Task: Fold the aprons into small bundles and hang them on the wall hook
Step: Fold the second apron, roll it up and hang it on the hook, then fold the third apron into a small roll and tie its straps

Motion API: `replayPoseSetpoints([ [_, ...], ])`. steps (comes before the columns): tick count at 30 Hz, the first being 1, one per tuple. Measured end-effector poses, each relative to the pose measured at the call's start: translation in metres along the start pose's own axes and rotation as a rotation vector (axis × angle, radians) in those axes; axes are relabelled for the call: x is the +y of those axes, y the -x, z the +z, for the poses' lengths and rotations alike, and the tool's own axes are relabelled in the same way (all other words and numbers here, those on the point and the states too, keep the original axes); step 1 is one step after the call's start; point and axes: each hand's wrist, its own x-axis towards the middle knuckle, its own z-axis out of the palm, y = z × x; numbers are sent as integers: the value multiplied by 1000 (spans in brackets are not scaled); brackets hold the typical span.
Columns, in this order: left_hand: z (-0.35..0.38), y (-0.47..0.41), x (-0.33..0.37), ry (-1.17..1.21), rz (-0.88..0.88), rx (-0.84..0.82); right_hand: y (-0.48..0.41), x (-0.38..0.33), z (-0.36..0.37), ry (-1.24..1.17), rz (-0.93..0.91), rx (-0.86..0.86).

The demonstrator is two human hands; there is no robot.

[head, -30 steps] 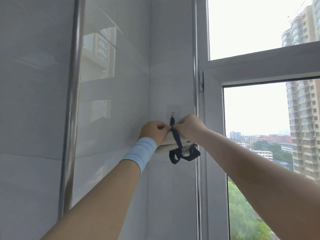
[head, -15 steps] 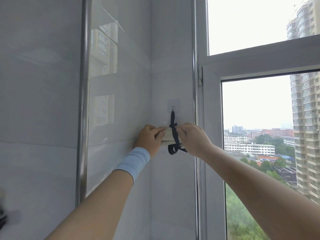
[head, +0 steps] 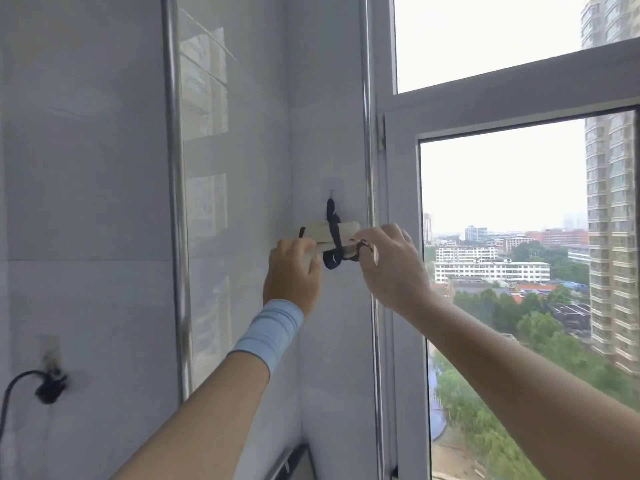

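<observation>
The left hand [head: 292,271] curls its fingers [head: 289,245] round the left end of the folded cream apron bundle [head: 318,232], and the right hand [head: 391,268] pinches the loose end of its black strap [head: 333,223] between its fingers [head: 377,235]. Just above both sets of fingers the strap loops over the wall hook [head: 331,192], the bundle hanging against the white tiled wall [head: 322,133]; right of the right fingers stands the window frame [head: 401,168].

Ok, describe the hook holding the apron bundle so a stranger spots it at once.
Start at the white window frame on the right; just left of it is a narrow strip of wall. Midway up sits a clear adhesive wall hook. Unlike the other hook low on the left, with a black cable, this one holds the dark strap of a cream apron bundle.
</observation>
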Motion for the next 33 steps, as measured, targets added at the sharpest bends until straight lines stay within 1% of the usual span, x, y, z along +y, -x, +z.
replayPoseSetpoints([
  [1,3,16,4,52,-26,-10,16,0,0,-39,25,-9],
  [2,8,35,6,101,-63,-38,35,2,1,-78,62,-55],
  [4,22,81,8,156,-148,-143,81,9,9,-113,152,-204],
  [6,37,134,5,160,-222,-263,134,21,19,-89,219,-360],
  [11,67,277,-16,64,-449,-638,279,61,42,-48,415,-830],
  [13,73,336,-21,37,-535,-796,341,76,48,-32,436,-1013],
  [15,78,389,-25,3,-605,-941,397,89,50,-33,429,-1156],
  [21,83,504,-32,-81,-752,-1276,534,100,56,37,490,-1410],
  [23,86,535,-36,-119,-742,-1387,573,98,59,35,504,-1474],
  [25,92,559,-45,-174,-671,-1472,607,97,62,20,518,-1549],
  [27,100,581,-53,-212,-562,-1594,633,97,62,22,502,-1648],
  [29,104,598,-61,-286,-423,-1759,653,100,56,50,444,-1705],
  [31,107,611,-68,-333,-340,-1901,666,109,48,96,359,-1671],
  [33,110,618,-73,-314,-314,-1966,668,118,38,128,307,-1586],
])
